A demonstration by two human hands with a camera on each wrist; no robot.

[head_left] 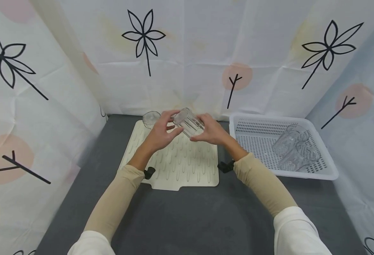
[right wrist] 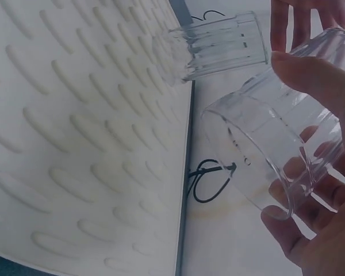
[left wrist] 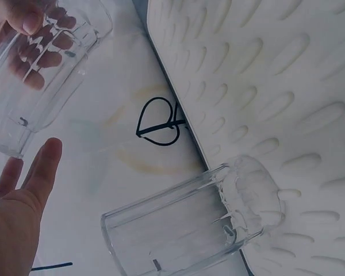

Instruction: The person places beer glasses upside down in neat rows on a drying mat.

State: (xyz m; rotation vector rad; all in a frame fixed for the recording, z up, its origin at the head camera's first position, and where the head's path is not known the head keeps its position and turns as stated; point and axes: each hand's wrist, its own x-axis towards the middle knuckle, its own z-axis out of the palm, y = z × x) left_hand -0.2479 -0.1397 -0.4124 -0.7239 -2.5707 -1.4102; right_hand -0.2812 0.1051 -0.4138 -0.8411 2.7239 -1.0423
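Observation:
My right hand [head_left: 211, 131] grips a clear ribbed drinking glass [head_left: 189, 123], thumb on one side and fingers curled round the other. The glass is tilted above a cream-coloured drying mat [head_left: 187, 170] with raised oval ridges. At the other end of the glass, my left hand [head_left: 162, 131] has its fingers spread; in the left wrist view its thumb and fingers are extended close to the glass [left wrist: 40, 75]. Whether they touch it is hard to tell. A second clear glass [head_left: 151, 119] stands on the mat's far left corner, beyond my left hand.
To the right, a white perforated plastic basket [head_left: 332, 170] holds clear glasses [head_left: 298, 156] lying at its right side. The dark grey table [head_left: 187, 219] extends in front of the mat. Printed fabric [head_left: 199, 42] hangs behind and at both sides.

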